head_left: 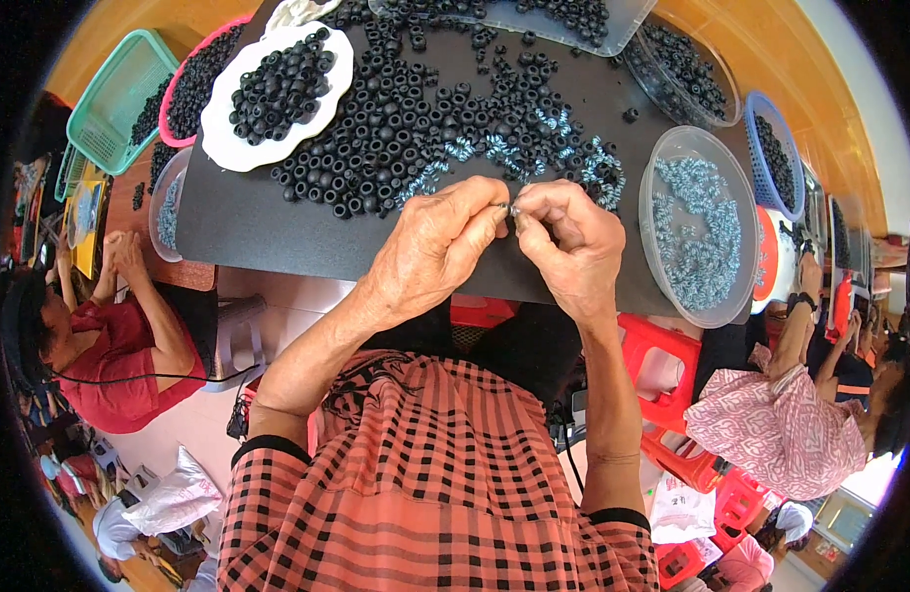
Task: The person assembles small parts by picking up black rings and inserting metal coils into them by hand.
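My left hand (430, 245) and my right hand (576, 247) meet over the near edge of the dark table (277, 237). Thumb and forefinger are pinched on each, the fingertips almost touching. Something tiny and greyish shows between them, too small to name. Just beyond my hands spreads a heap of round black pieces with holes (396, 128), like large beads. Small silvery-blue metal coils (496, 150) lie scattered along its near side. At the right stands a round clear tub (649, 247) holding many such coils.
A scalloped white plate (223, 148) of black pieces is at the far left, beside a pink basket (166, 123) and green basket (85, 123). Clear trays (633, 25) and a blue basket (796, 197) stand far right. Co-workers sit on both sides; red stools (662, 355) stand right.
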